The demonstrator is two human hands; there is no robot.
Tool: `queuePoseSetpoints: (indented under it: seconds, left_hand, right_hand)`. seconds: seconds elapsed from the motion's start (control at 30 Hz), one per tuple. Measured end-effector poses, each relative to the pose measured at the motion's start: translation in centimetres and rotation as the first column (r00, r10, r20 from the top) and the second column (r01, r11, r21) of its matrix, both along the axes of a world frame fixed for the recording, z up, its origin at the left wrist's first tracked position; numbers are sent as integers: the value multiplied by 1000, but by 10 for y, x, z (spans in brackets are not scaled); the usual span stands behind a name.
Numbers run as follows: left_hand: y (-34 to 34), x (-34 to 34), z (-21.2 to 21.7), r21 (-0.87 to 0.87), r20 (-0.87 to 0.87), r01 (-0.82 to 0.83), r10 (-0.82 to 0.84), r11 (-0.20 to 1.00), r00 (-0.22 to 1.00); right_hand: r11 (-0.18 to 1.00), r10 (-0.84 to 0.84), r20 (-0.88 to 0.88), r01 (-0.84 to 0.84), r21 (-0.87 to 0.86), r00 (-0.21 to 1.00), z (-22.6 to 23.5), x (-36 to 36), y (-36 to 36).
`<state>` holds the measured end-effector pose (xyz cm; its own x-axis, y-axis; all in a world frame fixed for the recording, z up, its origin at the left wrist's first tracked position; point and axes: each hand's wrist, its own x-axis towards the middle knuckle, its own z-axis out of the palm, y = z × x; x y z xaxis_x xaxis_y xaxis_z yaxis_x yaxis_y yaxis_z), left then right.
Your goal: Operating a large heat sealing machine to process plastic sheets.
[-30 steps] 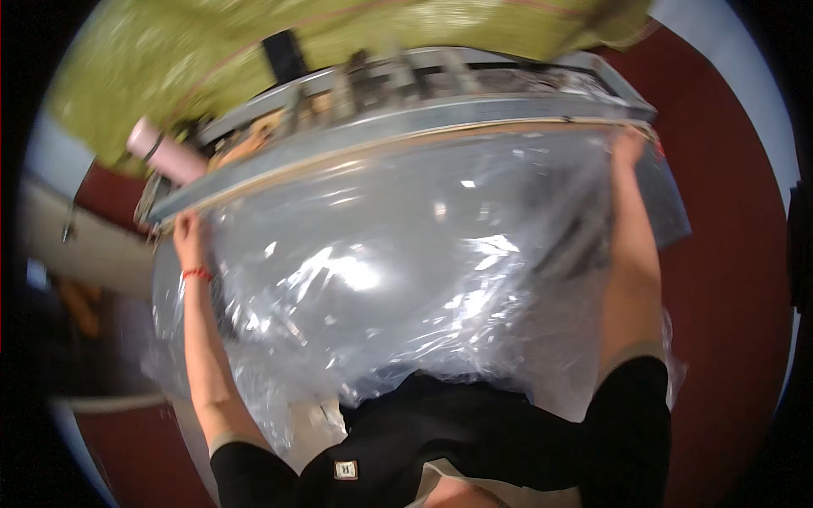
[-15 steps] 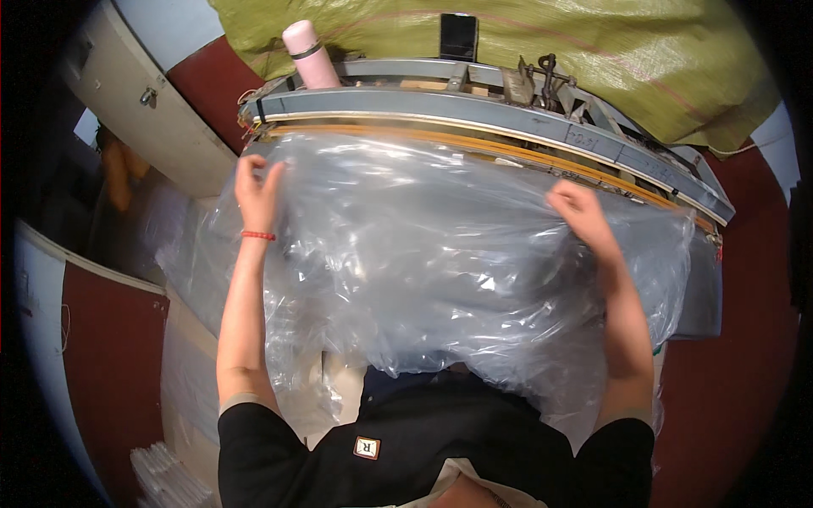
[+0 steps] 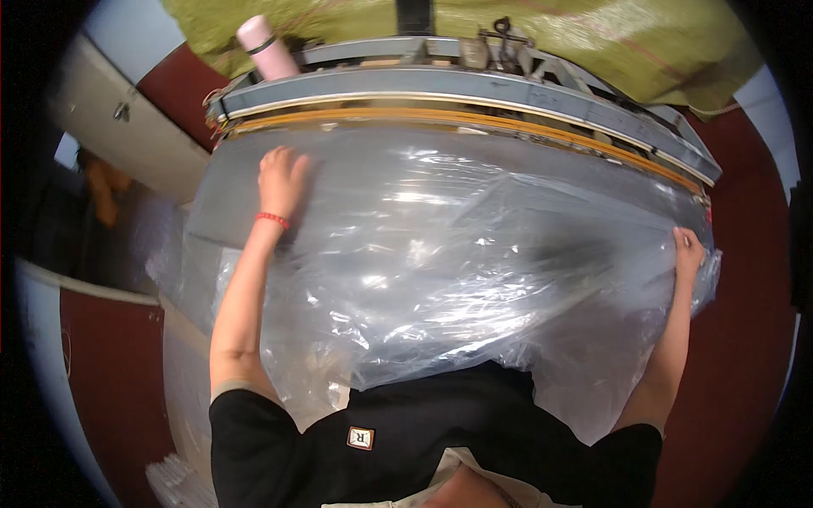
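Here, both hands: left hand [image 3: 282, 179], right hand [image 3: 688, 254] flat on clear plastic bag [image 3: 440, 254].

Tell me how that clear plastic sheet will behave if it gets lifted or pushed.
The plastic sheet is probably floppy: it wrinkles and sags off the table edge. It likely weighs little for its spread, being thin enough to see through. Its glossy surface may slide, though the left hand lies flat on it and the right hand grips its edge.

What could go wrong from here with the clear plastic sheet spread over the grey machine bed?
The clear plastic sheet is wrinkled and bunched toward the person's body, so creases might stay under the long bar. The left hand lies flat near that bar; fingers could get too close. The right hand grips only the edge, which may slip.
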<state>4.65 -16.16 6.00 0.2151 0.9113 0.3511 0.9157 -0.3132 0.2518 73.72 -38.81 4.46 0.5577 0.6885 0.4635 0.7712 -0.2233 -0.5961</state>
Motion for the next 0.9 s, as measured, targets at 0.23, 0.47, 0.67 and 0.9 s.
queuePoseSetpoints:
  seconds: [0.23,0.47,0.67,0.9]
  left_hand:
    - [-51,187,32,-365,309,557,-467,746,828]
    - [-18,196,10,-423,529,707,-479,567,700]
    - [-15,157,44,-546,829,771,78,328,554]
    - [66,-4,89,-697,-256,304,-621,650,741]
  right_hand:
    - [1000,30,-95,-30,0,995,-6,12,-6]
    - [998,60,-90,-57,31,994,-9,14,-5]
    - [999,51,-93,-50,14,994,-9,11,-4]
    - [998,55,-80,-55,3,995,-5,8,-3]
